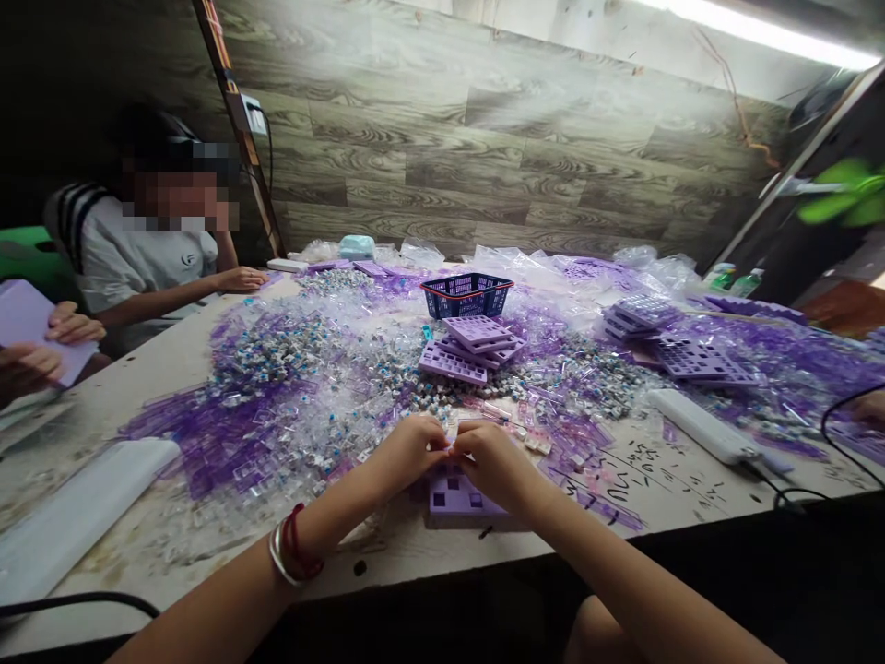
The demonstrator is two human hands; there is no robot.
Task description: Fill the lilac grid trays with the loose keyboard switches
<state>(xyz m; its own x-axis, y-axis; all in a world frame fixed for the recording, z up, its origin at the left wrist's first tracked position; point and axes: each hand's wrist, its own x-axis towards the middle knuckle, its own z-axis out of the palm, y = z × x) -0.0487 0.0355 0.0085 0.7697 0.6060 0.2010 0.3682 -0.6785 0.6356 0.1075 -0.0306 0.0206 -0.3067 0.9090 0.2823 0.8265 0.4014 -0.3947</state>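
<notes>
At the table's near edge, my left hand (413,448) and my right hand (489,461) meet with fingertips pinched together. Whatever sits between them is too small to make out. Directly below the hands lies a light purple plastic panel with square holes (456,503), partly covered by my right hand and wrist. Just beyond my fingers spreads a heap of small grey-white pieces with blue parts (429,398). Clear and purple transparent plastic pieces (241,443) are piled to the left of my left hand.
Similar purple panels (477,334) are stacked ahead, before a dark blue basket (467,297). More panels (702,360) lie right, near a white bar-shaped device (705,426) with a black cable. A long white bar (89,498) lies left. Co-workers sit left; another person's hand (871,410) shows right.
</notes>
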